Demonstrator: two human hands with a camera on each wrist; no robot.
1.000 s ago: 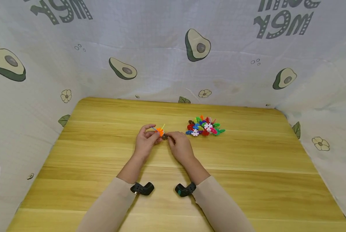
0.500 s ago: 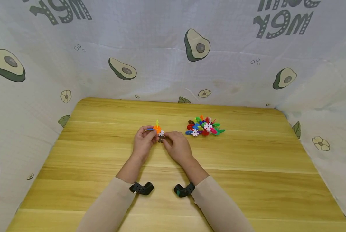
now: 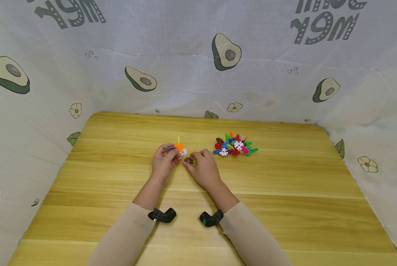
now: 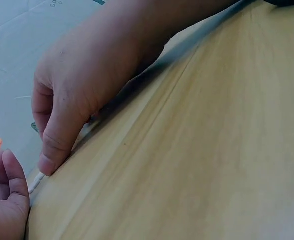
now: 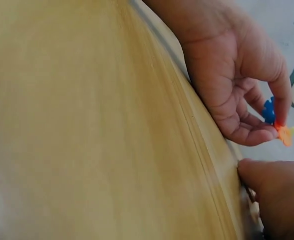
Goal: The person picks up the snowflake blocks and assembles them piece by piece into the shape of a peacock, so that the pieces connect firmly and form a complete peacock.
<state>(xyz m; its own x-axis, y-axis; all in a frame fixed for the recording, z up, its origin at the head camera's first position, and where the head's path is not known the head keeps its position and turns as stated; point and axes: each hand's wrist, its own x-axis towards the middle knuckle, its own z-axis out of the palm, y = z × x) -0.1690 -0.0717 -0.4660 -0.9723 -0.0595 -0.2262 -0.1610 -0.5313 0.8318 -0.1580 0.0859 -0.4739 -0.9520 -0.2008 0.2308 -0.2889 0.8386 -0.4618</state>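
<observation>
My left hand pinches an orange snowflake disc between thumb and fingers. A blue disc and a yellow disc stick out from the orange one, seen edge-on in the head view. Beside its lower right edge a white snowflake disc shows, seemingly joined to it. My right hand holds a brown snowflake disc between its thumb and fingertips, just below the white disc and apart from it. In the left wrist view my right thumb points down near the table.
A pile of mixed-colour snowflake discs lies on the wooden table, to the right of my right hand. Behind the table hangs a pale cloth printed with avocados. Both wrists carry black cameras.
The orange piece has turned in my left hand, so its face and the white disc show. My right hand has drawn the brown disc slightly away from the white one, its fingers spread wider.
</observation>
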